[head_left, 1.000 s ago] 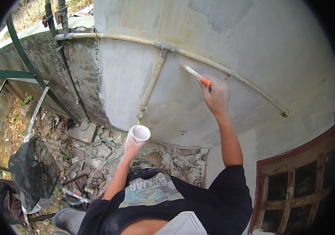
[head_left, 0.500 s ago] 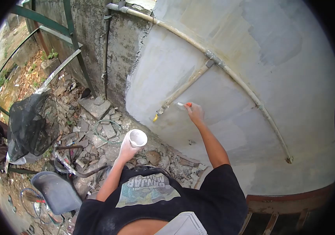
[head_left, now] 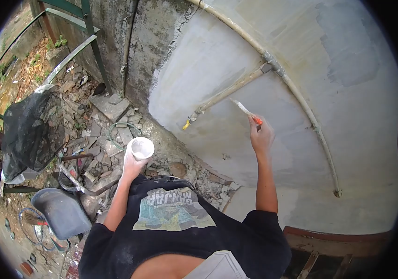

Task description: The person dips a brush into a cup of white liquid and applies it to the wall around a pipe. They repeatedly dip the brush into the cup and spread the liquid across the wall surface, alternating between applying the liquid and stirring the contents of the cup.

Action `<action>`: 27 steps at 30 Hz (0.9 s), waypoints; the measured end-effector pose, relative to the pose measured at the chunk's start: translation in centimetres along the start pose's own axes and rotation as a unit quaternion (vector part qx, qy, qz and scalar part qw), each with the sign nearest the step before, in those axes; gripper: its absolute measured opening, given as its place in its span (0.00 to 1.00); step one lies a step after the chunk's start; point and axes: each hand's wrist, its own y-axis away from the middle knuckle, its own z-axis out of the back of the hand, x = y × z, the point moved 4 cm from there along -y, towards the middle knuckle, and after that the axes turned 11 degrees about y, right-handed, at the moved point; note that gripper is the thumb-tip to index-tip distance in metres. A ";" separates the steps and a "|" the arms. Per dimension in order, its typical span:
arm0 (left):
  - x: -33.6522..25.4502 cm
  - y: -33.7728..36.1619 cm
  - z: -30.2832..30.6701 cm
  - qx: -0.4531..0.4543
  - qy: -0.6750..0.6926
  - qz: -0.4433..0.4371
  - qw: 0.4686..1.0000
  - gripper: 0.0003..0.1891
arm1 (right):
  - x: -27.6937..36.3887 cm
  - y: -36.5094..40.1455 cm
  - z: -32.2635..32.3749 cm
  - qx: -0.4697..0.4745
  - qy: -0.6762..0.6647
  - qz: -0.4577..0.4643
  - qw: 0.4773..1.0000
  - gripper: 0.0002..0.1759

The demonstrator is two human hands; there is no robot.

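My right hand (head_left: 261, 137) grips a paintbrush (head_left: 247, 112) with an orange handle, its pale bristles pressed against the grey plastered wall (head_left: 301, 51) just below a pipe branch. My left hand (head_left: 133, 166) holds a white plastic cup (head_left: 141, 148) upright at chest height, away from the wall. A paint-coated pipe (head_left: 292, 88) runs diagonally across the wall, and its side branch ends in a small yellow tap (head_left: 186, 125) left of the brush.
Broken rubble and a coil of green hose (head_left: 117, 135) lie at the wall's foot. A black bag (head_left: 29, 128) hangs on green metal railings (head_left: 75, 46) at the left. A grey seat (head_left: 61, 211) stands lower left; a wooden frame (head_left: 329, 242) lower right.
The brush moved from beside the tap up and right along the wall, under the pipe branch. The cup shifted left. The view tilted further down and left.
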 end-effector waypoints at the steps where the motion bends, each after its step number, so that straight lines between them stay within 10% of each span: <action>1: -0.8 -0.4 0.0 0.007 0.001 0.000 1.000 0.41 | 0.0 1.2 -2.2 -0.001 -0.027 0.015 1.000 0.11; 9: -1.7 -3.4 0.8 0.064 -0.004 0.004 0.998 0.41 | -3.8 5.5 -20.4 0.146 0.006 0.049 0.988 0.14; 22: 0.1 -4.8 1.3 0.092 -0.048 0.007 0.995 0.41 | -1.6 2.4 -4.8 0.021 0.061 0.003 0.998 0.12; 27: -0.6 -5.1 0.7 0.110 -0.044 0.004 0.993 0.40 | -1.1 5.3 -9.9 0.092 0.038 -0.007 0.995 0.14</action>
